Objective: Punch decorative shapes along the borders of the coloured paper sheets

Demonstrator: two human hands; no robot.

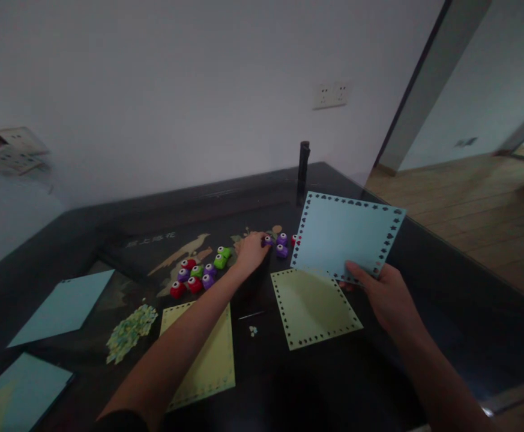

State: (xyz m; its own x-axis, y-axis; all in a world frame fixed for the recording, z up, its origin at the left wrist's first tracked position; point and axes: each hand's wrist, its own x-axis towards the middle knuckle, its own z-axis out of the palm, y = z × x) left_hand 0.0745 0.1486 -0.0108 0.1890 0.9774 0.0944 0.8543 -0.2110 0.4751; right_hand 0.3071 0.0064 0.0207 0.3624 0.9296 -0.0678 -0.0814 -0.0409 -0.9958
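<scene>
My right hand (385, 294) pinches a light blue paper sheet (347, 234) by its lower edge, thumb on top. Small shapes are punched along the sheet's edges, and it is held tilted above the table. My left hand (251, 249) reaches across to the far side, its fingers closed on a small purple paper punch (268, 240). More purple punches (282, 251) stand just right of it. Under the blue sheet lies a pale yellow sheet (313, 309) with a punched border. Another yellow sheet (212, 354) is partly hidden by my left forearm.
Red, green and purple punches (194, 284) cluster left of centre. A heap of paper bits (131, 332) lies nearer the left, beside a blue sheet (66, 306). A thin stick-like tool (251, 315) rests mid-table. A dark upright post (304, 162) stands near the wall.
</scene>
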